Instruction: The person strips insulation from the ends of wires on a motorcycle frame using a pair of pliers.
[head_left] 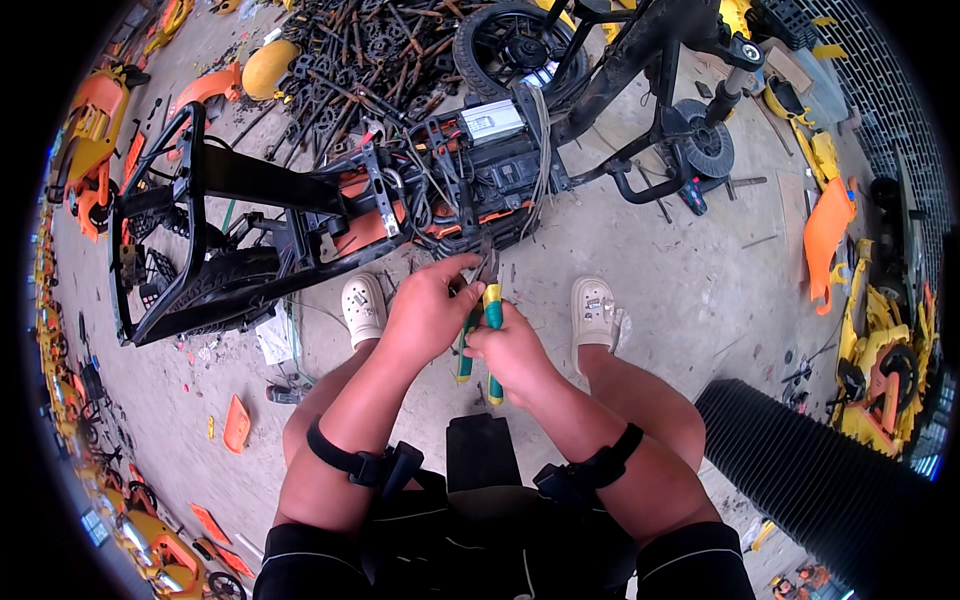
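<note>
1. Between the two hands, just off the near edge of the black machine frame [265, 187], are the pliers [494, 310] — green-and-yellow handles spread apart, jaws pointing up toward the wiring.
2. The right hand [512, 352] is wrapped around the handles, grasping the pliers from below.
3. The left hand [430, 308] is curled beside the head of the pliers, forefinger and thumb close to the jaws; whether it pinches a strand or part, I cannot tell.
4. Judging by this pose, the step in hand is close plier work, perhaps on a wire or small fitting. The next move seems to call for a steady left hand, fingertips clear of the bite, and an even squeeze from the right.
5. Beyond the jaws, loose grey cables [541, 160] hang over the frame near a silver box [493, 120] — any of them could snag.
6. Farther out, a black wheel [522, 50] lies by a heap of rusty metal parts [350, 85], and an orange panel [830, 235] rests at the right.
</note>
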